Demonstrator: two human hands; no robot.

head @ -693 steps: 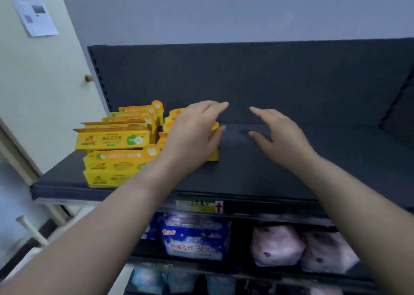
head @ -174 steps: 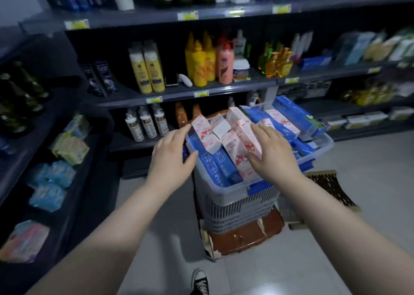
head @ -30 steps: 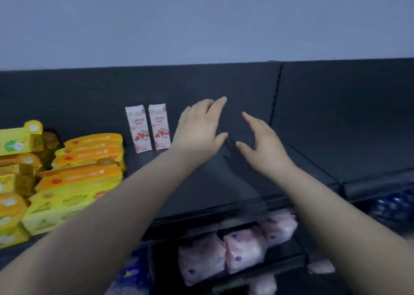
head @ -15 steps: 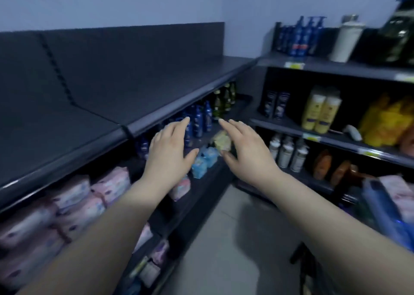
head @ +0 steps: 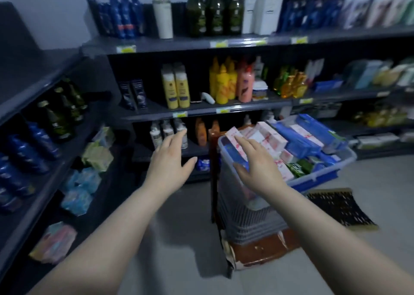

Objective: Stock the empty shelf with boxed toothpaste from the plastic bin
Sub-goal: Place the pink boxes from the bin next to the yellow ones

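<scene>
A grey plastic bin with a blue rim stands in the aisle on a brown stool. It holds several boxed toothpastes: pink-and-white boxes and blue boxes. My right hand reaches out over the bin's near left corner, fingers straight, holding nothing. My left hand hovers with spread fingers to the left of the bin, empty. The shelf being stocked is out of view.
Dark shelving behind the bin carries bottles and tubes. A side shelf on the left holds blue bottles, green glass bottles and soft packs. A dark doormat lies on the floor at the right.
The view has swung right from the shelf corner to the bin. Both empty hands now reach toward the bin, the right one over its boxes.
</scene>
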